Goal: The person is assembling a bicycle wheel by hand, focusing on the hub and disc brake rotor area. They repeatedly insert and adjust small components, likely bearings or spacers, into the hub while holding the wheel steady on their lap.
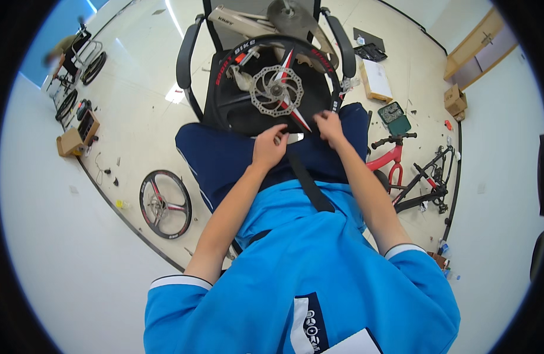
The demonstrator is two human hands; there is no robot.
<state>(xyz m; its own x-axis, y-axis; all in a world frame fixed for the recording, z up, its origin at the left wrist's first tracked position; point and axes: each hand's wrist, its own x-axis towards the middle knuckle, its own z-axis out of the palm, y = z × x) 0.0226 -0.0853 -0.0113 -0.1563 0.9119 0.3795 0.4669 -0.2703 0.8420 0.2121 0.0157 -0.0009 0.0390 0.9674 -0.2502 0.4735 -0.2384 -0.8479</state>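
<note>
A bicycle wheel (226,110) with a black rim and red-and-white spokes leans on the black chair in front of me, its lower edge by my lap. A silver brake disc (261,101) with a wavy, perforated edge sits at its hub. My left hand (269,147) is closed near the bottom of the rim, its fingers curled by a small pale, flat piece (295,138) whose kind I cannot make out. At the rim's lower right, my right hand (330,127) is closed with fingertips pinched; what they hold, if anything, is too small to see.
A pale frame part (239,20) lies on the chair behind the wheel. Another wheel (186,203) rests on the floor at left; a red balance bike (390,158) and a black bike frame (422,183) lie at right, below a green case (400,125). Another person (65,53) is at far left.
</note>
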